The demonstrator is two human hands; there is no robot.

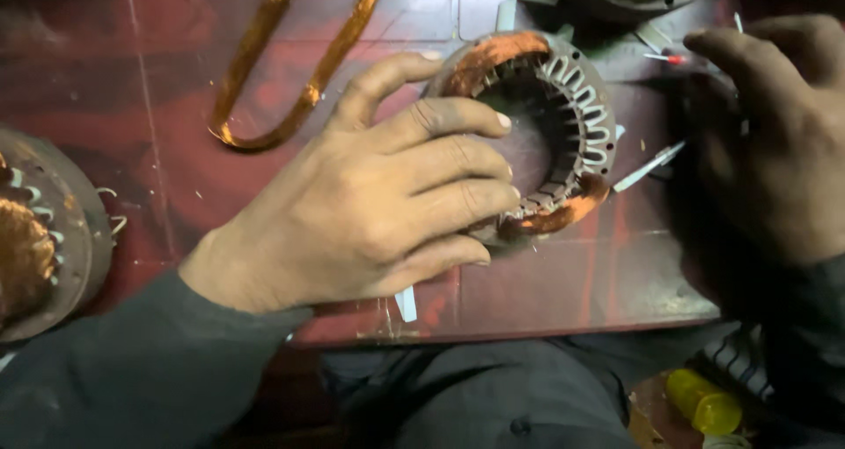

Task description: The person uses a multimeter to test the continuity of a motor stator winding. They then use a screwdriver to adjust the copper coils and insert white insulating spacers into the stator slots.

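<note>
Left hand (pixel 352 211) spread flat on slotted stator ring (pixel 537 132), fingertips over bore. Ring axis upright on tabletop (pixel 563 299). Right hand (pixel 775 141) just right, loosely curled, nothing pinched.

A single head-worn camera looks steeply down, close over the red bench (pixel 563 290), hands filling the frame from 7 and 3 o'clock, lap at 6.
</note>
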